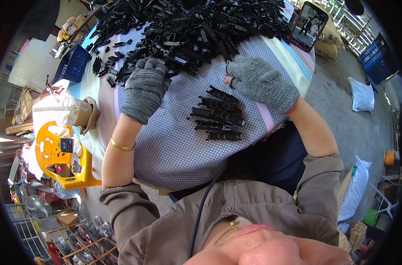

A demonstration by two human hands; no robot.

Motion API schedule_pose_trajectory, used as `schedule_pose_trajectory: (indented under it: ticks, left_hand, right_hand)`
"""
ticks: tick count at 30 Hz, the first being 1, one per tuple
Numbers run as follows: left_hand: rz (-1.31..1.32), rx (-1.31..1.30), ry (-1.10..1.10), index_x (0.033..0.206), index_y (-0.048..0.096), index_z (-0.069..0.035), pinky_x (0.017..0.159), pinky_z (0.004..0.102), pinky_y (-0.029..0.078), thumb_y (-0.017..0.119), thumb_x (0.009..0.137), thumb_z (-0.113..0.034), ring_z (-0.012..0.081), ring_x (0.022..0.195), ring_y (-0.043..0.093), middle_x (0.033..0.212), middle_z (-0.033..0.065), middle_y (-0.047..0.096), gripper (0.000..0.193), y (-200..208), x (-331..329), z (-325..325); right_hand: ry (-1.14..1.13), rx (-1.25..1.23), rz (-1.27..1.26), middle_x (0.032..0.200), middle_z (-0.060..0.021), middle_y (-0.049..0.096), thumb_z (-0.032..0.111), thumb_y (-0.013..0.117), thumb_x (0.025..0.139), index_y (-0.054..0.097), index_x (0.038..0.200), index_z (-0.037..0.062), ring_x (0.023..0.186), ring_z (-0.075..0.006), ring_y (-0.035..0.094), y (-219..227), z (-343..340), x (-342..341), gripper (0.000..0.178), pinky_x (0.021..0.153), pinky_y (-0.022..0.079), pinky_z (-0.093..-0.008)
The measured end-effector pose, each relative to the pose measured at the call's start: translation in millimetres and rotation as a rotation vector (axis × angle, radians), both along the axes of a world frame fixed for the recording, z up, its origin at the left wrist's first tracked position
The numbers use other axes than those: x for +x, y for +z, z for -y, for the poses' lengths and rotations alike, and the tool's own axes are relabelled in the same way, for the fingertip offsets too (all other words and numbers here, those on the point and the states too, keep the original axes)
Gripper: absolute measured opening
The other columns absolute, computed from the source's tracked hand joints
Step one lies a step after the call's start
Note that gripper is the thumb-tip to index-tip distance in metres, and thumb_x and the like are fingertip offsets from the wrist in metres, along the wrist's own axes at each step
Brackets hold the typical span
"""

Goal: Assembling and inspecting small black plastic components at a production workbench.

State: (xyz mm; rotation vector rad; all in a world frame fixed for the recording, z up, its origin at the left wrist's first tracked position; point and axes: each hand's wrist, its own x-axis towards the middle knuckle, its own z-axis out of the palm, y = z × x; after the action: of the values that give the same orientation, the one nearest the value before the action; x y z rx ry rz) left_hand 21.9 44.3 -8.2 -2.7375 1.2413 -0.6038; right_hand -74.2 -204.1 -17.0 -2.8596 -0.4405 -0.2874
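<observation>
A large heap of black plastic clip-like parts (187, 35) covers the far side of the cloth-covered table. My left hand (145, 90), in a grey fingerless glove, lies at the heap's near left edge. Its fingers curl down among the parts, and their tips are hidden. My right hand (262, 81), gloved the same way, hovers by the heap's near right edge. Those fingers are bent in toward the thumb; whatever they hold is hidden. Between and nearer than my hands, several black parts (218, 115) lie side by side in a small fanned group.
A phone (308, 26) stands tilted at the table's far right corner. Left of the table are a dark blue basket (75, 64) and a yellow plastic chair (55, 150). White sacks (361, 95) lie on the floor at right. The patterned tablecloth (179, 154) reaches toward my lap.
</observation>
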Motion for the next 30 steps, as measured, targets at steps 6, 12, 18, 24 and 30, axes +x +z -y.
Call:
schedule_pose_trajectory:
  ticks: [6,12,18,24,30]
  left_hand:
    - [-0.755,-0.738,-0.194,0.099,0.055,-0.003,0.066,0.0290,0.050,0.069,0.076,-0.016,0.0202,0.077,0.060,0.089,0.0099,0.062,0.030,6.7,-12.4,8.8]
    - [-1.527,-0.944,-0.277,0.113,0.054,-0.001,0.054,0.0156,0.042,0.066,0.082,-0.020,0.0031,0.063,0.052,0.076,-0.0003,0.060,0.038,2.7,-30.4,15.2]
    - [-1.437,-0.848,-0.331,0.114,0.059,-0.005,0.044,0.0161,0.035,0.059,0.085,-0.026,0.0017,0.048,0.043,0.064,-0.0025,0.058,0.036,2.1,-41.8,25.2]
    - [-1.343,-0.771,-0.299,0.114,0.059,-0.005,0.046,0.0168,0.036,0.057,0.087,-0.026,0.0024,0.051,0.047,0.061,-0.0020,0.055,0.034,-0.3,-38.1,21.5]
    - [-1.288,-0.725,-0.300,0.113,0.061,-0.007,0.048,0.0188,0.037,0.055,0.088,-0.025,0.0034,0.051,0.046,0.060,-0.0025,0.051,0.032,1.3,-37.8,20.1]
  right_hand:
    - [0.070,0.244,-0.076,0.080,-0.0099,0.060,0.013,0.060,0.082,0.061,0.087,0.0016,0.077,-0.0206,0.059,-5.9,6.1,0.0,0.013,0.071,0.048,-0.0328]
    - [0.005,1.023,-0.281,0.076,-0.0021,0.061,0.016,0.061,0.084,0.064,0.092,0.0025,0.069,-0.0098,0.056,20.6,-3.6,-5.3,0.017,0.063,0.047,-0.0233]
    - [-0.014,1.101,-0.367,0.073,-0.0010,0.060,0.020,0.063,0.083,0.064,0.095,0.0024,0.065,-0.0064,0.053,16.9,-7.7,-1.7,0.022,0.057,0.044,-0.0187]
    - [-0.025,1.157,-0.354,0.072,-0.0012,0.060,0.021,0.064,0.082,0.065,0.093,0.0024,0.062,-0.0067,0.054,17.0,-11.8,-5.9,0.022,0.057,0.044,-0.0187]
    - [-0.085,1.142,-0.384,0.071,-0.0014,0.061,0.022,0.065,0.081,0.066,0.092,0.0030,0.064,-0.0070,0.055,26.9,-17.5,-12.1,0.022,0.057,0.044,-0.0193]
